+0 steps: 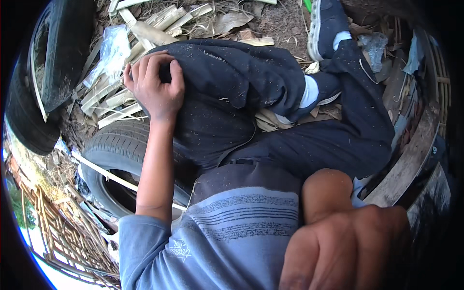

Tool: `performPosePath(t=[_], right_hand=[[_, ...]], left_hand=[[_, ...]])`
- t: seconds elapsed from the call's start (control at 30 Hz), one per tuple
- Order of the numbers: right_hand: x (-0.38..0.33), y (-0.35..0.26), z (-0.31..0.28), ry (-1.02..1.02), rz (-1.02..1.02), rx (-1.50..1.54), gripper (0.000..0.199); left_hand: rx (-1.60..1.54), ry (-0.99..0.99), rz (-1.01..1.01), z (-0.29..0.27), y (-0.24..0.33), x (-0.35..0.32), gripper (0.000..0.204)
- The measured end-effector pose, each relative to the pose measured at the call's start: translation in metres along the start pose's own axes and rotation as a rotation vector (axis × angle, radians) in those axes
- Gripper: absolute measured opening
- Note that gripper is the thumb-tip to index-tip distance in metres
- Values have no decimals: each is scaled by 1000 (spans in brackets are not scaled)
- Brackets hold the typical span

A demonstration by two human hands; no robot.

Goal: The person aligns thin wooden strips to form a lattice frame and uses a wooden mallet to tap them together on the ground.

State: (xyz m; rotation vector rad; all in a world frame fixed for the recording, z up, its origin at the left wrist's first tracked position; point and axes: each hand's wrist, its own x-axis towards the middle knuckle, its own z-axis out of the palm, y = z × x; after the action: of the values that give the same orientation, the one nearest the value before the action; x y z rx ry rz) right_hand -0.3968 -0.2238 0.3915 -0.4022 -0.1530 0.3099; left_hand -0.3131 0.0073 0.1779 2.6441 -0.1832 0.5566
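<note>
My left hand (pixel 155 87) rests on the bent knee of my dark trousers (pixel 217 72), its fingers draped loosely over the knee and the thumb apart from them; it holds nothing that I can see. Large and close in the lower right is my right hand (pixel 348 246), raised in front of the blue striped shirt (pixel 246 217). Its back and knuckles show, while the fingertips run out of the picture, so whatever they touch is hidden. Beside my left forearm lies a black tyre (pixel 116 145), and a thin pale strip (pixel 108 175) crosses it.
More tyres (pixel 67 53) stand at the far left. Split pale bamboo pieces (pixel 154 31), dry leaves and a clear plastic bag (pixel 113 50) litter the ground beyond my knee. Bundled sticks (pixel 63 227) lie at lower left. A weathered wooden board (pixel 411 150) runs along the right.
</note>
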Motion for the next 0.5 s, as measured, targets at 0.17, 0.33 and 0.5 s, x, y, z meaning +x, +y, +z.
performPosePath(t=[0.17, 0.33, 0.5], right_hand=[[12, 30, -30, -198, 11, 74, 18], [3, 28, -28, -367, -37, 208, 14], [3, 39, -65, -569, 14, 214, 14]], left_hand=[[-25, -10, 12, 5, -11, -11, 7], [24, -55, 26, 5, -11, -10, 9], [86, -56, 4, -2, -15, -14, 9]])
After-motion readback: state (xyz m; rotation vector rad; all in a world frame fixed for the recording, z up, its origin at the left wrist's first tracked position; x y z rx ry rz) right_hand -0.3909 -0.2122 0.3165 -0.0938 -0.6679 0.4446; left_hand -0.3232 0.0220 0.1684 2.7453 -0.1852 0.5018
